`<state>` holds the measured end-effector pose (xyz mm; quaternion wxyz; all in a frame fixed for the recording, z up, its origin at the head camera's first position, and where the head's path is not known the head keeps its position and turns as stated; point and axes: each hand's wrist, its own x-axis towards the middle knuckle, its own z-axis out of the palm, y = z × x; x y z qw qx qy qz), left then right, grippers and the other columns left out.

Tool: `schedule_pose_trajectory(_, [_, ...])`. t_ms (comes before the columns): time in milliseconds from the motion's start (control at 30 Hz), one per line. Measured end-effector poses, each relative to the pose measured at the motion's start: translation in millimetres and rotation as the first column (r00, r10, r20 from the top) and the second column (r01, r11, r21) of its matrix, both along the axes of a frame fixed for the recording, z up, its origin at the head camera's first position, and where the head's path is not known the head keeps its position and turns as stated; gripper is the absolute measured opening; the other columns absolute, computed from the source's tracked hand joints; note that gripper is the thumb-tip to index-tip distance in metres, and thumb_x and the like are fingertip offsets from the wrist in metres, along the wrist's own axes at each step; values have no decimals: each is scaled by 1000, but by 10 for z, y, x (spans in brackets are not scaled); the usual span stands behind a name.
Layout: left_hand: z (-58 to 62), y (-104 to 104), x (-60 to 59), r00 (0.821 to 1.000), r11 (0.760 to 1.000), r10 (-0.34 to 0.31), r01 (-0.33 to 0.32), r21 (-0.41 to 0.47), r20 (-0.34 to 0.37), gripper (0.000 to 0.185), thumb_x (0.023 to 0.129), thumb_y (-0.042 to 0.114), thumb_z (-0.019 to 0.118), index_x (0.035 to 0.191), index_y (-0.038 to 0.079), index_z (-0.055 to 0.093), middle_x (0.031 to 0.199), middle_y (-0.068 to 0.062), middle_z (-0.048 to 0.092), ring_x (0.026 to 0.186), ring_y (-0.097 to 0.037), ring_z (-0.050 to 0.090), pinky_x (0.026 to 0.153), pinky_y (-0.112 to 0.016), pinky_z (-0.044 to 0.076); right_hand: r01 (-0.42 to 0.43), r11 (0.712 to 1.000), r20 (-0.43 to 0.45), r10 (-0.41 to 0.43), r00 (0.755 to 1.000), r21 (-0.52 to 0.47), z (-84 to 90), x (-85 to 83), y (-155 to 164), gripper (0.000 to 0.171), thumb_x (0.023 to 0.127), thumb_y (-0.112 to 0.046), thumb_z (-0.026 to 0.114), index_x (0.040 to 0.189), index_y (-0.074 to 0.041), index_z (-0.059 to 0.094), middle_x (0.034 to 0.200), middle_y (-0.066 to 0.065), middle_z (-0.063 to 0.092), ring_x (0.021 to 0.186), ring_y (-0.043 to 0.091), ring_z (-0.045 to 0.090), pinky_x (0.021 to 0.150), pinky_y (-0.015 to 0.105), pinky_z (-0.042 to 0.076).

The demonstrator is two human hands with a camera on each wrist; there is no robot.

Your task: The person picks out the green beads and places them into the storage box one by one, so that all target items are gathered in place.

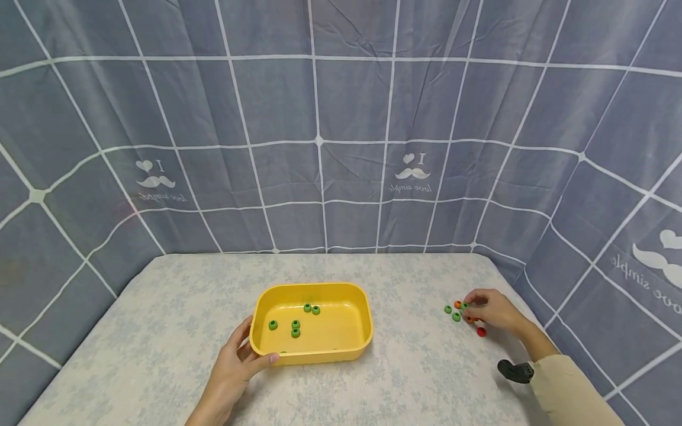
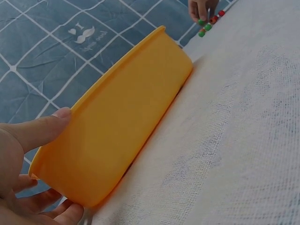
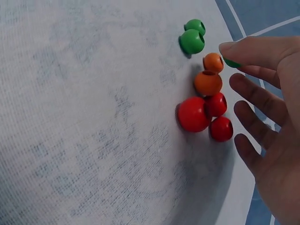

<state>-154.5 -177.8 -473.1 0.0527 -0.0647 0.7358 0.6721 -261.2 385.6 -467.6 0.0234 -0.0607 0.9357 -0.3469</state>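
Note:
My left hand (image 1: 229, 362) grips the near left corner of a yellow plastic tray (image 1: 325, 357). Its thumb lies on the rim, and the other fingers reach around the side and low wall in the left wrist view. Several green beads (image 1: 295, 333) lie inside the tray. Far to the right, my right hand (image 1: 494, 309) pinches a green bead (image 3: 233, 63) between thumb and index finger, mostly covered by the thumb. Right by these fingers are two green beads (image 3: 192, 42), two orange beads (image 3: 208, 83) and a cluster of red beads (image 3: 193, 115) on the cloth.
A patterned pale cloth (image 1: 410, 378) covers the table. Blue-grey curtains (image 1: 351, 177) with white lines hang behind and along the sides. A black strap piece (image 1: 515, 371) sticks out at the right sleeve cuff (image 1: 565, 384).

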Motion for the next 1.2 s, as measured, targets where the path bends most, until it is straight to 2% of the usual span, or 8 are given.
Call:
schedule_pose_trajectory(133, [7,0,-3,1000,1000,-2,2,7,1,115,85,26,90,167,9,11,169,-17,18,149,-38,33,103,-31,51,-19,1000,2,19,1000,-1,50,-28,-53,22,91,-22,81,103,-6,72,106,9,66,93,25,57,65,34,53])
schedule_pose_trajectory(367, [-2,8,-18,1000,1000,-1,0,11,12,116,85,27,90,167,9,10,169,-18,18,148,-38,33,103,-32,52,-56,998,-18,56,998,-11,75,-95,-202,20,93,-25,79,104,-10,73,111,6,68,109,30,59,83,41,54])
schedule_pose_trajectory(433, [2,6,-18,1000,1000,1,-1,4,17,117,84,28,90,167,10,10,169,-18,17,149,-39,33,103,-32,52,-78,997,-28,77,997,-15,93,-113,-268,18,93,-25,79,104,-11,73,110,5,68,110,30,61,85,42,54])
schedule_pose_trajectory(633, [16,0,-16,1000,1000,3,-3,-8,19,117,84,28,90,167,10,10,169,-18,16,149,-38,33,103,-32,51,-149,987,-23,148,989,-64,152,-168,-459,15,95,-23,77,105,-13,72,112,6,68,110,34,64,74,39,57])
schedule_pose_trajectory(900, [15,-4,-14,1000,1000,1,-1,-12,17,117,83,27,90,167,10,11,169,-17,17,149,-38,32,103,-31,51,-258,965,-85,253,964,-44,192,-232,-718,13,96,-22,77,103,-12,72,108,1,68,109,30,62,92,49,57])
schedule_pose_trajectory(1200, [3,-8,-7,1000,1000,-5,5,-11,16,116,84,27,90,167,10,10,169,-17,17,149,-38,33,103,-31,52,-350,936,-119,343,932,-37,301,-286,-1071,9,94,-14,78,101,-12,72,105,-2,69,105,27,63,92,49,56])
